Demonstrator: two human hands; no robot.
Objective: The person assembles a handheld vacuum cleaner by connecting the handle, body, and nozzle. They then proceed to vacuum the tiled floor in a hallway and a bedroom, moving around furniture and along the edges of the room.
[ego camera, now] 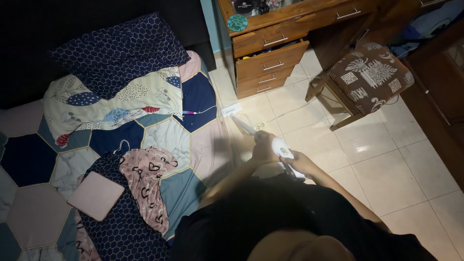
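Left hand is closed around the forward part of a white handheld vacuum, and the right hand grips its rear handle; the tool is held over the pale tiled floor, just beside the mattress. Its thin nozzle points toward what seems to be a white power strip, though the dim light makes this uncertain. The nozzle could catch the thin cable there and pull it.

Bed lies left, stool right, drawers behind, floor between.
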